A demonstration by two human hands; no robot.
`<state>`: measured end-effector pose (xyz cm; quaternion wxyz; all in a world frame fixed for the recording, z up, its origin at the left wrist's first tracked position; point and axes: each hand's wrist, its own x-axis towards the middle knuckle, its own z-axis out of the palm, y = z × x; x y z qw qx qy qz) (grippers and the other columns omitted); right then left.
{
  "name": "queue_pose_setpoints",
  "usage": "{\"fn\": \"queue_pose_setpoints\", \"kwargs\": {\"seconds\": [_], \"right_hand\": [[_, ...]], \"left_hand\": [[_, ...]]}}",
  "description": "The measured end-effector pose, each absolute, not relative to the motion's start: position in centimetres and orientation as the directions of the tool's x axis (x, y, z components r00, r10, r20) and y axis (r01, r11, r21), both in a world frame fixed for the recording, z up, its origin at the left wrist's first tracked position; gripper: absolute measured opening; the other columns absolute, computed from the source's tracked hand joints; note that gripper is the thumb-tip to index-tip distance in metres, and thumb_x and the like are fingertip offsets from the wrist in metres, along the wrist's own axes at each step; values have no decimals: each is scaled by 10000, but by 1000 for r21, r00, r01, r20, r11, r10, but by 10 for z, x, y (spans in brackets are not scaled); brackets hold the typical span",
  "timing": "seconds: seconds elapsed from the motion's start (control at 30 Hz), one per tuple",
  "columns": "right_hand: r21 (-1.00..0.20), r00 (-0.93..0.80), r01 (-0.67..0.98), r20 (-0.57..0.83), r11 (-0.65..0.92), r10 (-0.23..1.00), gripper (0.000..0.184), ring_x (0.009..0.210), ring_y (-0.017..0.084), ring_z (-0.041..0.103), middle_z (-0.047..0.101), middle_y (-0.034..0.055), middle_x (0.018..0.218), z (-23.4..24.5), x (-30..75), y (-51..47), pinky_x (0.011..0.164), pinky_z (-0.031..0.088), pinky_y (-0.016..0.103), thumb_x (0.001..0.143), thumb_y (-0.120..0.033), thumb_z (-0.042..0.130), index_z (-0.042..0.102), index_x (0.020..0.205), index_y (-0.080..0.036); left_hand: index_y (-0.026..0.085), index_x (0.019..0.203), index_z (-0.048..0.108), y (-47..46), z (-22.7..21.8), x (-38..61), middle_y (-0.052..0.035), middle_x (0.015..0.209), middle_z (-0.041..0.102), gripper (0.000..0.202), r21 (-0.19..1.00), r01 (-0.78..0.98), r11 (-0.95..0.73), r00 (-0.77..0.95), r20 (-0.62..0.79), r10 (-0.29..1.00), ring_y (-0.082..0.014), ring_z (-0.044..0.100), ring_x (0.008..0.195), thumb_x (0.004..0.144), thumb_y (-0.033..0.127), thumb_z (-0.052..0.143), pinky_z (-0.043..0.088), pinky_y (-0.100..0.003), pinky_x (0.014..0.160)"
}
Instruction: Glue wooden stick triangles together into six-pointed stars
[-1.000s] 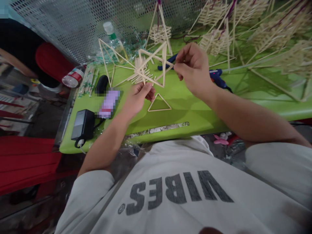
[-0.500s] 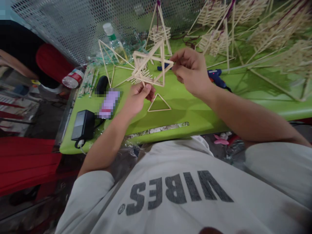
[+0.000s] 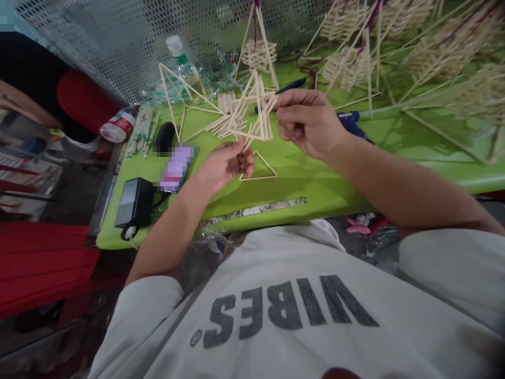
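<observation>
A star-like frame of pale wooden sticks (image 3: 260, 105) is held up above the green table (image 3: 300, 179). My right hand (image 3: 310, 122) pinches its right corner between thumb and fingers. Lower down, my left hand (image 3: 226, 167) has thumb and fingers closed on the frame's bottom corner. A flat stick triangle (image 3: 258, 179) lies on the table just beside my left fingers. Behind the frame is a pile of loose sticks (image 3: 226, 102), partly covered by it. A blue glue gun (image 3: 351, 124) rests behind my right wrist, partly hidden.
Finished-looking stick pieces (image 3: 349, 66) with purple string crowd the back right. To the left are a phone (image 3: 177, 168), a black power bank (image 3: 134, 202) and a bottle (image 3: 185, 66). A stained metal strip (image 3: 256, 210) lies near the front edge. Another person (image 3: 35, 89) is at far left.
The star frame has been turned, so its points now look narrower and closer together. My left hand has shifted slightly down and right; my right hand has rotated a little at the corner.
</observation>
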<state>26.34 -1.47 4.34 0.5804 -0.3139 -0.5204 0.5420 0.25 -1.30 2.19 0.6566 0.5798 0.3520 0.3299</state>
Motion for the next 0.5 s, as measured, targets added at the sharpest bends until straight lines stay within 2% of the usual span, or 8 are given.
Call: {"fn": "queue_pose_setpoints", "kwargs": {"seconds": [0.1,0.23,0.5], "right_hand": [[-924,-127,-302,282,234,951,391,603,153,268,534,-21,652,42,261,-14,578,167,370,752,-492,1136,794,805,-311],[-915,-119,-267,344,304,931,585,576,136,293,518,-41,650,40,258,-12,534,198,358,722,-675,1205,752,787,-311],[-908,-142,-243,382,342,913,563,576,140,299,437,-47,663,35,258,-8,550,230,366,862,-653,1126,686,786,-309]], "left_hand": [[234,778,665,-15,27,3,-23,743,701,709,985,-30,170,584,-121,803,-152,747,631,1131,803,897,646,-283,612],[223,773,660,-18,32,4,-2,726,671,706,977,-45,210,590,-144,795,-138,741,617,1139,776,902,633,-261,613],[233,759,663,-19,34,5,-13,683,666,771,980,-54,192,580,-126,805,-146,716,605,1150,880,814,598,-276,604]]}}
